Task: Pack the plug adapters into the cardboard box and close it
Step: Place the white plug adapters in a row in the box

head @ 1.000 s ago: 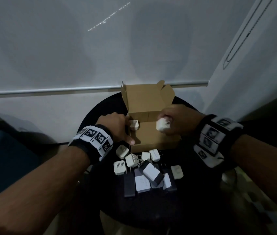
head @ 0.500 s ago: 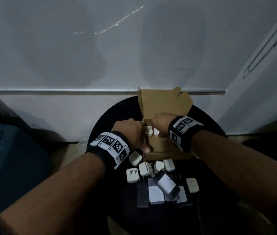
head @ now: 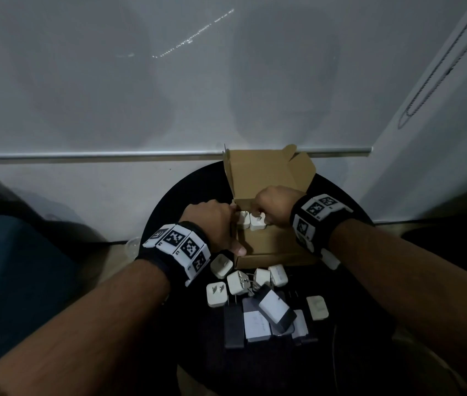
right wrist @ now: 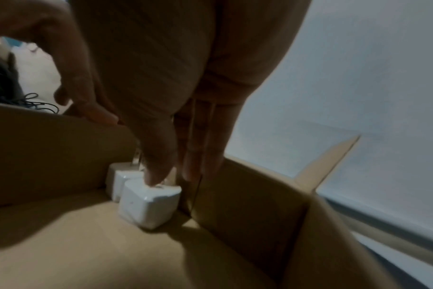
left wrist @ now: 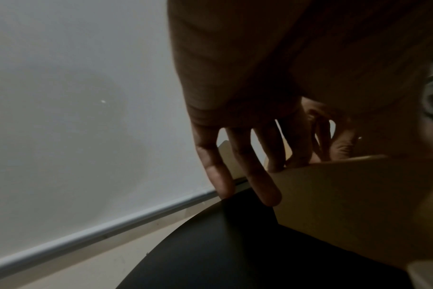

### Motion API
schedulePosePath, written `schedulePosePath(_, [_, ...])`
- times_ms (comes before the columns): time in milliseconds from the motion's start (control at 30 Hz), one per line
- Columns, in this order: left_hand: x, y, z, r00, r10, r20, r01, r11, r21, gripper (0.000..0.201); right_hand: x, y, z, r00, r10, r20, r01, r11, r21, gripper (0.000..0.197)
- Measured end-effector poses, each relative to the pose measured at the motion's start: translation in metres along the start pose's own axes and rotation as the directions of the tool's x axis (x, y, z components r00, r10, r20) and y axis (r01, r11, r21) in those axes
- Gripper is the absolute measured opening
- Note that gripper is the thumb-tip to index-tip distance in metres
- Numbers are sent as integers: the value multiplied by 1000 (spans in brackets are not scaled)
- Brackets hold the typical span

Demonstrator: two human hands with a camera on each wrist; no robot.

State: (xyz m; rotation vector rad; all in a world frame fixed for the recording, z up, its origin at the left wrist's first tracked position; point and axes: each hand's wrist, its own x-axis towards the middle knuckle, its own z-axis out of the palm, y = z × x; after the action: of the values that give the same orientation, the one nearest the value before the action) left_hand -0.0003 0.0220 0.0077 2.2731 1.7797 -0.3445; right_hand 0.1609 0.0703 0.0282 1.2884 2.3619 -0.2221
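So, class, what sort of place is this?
Likely a home or small office room, not a warehouse: a small round black table, a white roller blind and bead chain behind it.

A round black table (head: 166, 207) stands before a white roller blind (head: 169, 81) with a metal bottom rail (head: 83, 154); a bead chain (head: 449, 70) hangs at right. Dark flat blocks (head: 256, 325) (white-labelled, one tilted across the others) lie on the table's near side.

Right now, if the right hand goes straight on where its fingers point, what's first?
The adapter: the right hand points down into the box, one fingertip apparently touching its top. Box floor lies beneath.
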Motion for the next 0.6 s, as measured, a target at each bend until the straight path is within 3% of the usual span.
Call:
schedulePosePath(100, [0, 0, -1, 1000, -2, 8, 2, 1000, -4, 79, 6, 1, 5, 999, 1, 50, 1, 999, -34, 43])
schedulePosePath(267, [-1, -1, 0, 1000, -5, 3, 5, 1000, -9, 81, 13, 1, 4, 996, 90, 24, -90, 996, -2, 26])
schedulePosePath(433, [-2, -2, 1, 1000, 0, -4, 0, 1000, -18, 80, 15, 11, 2, 992, 114, -48, -107, 985, 135, 21])
schedulePosePath(600, [-1, -1, -1, 1000, 3, 2, -3, 1000, -20, 83, 13, 12, 8, 991, 111, -76, -101, 987, 127, 26])
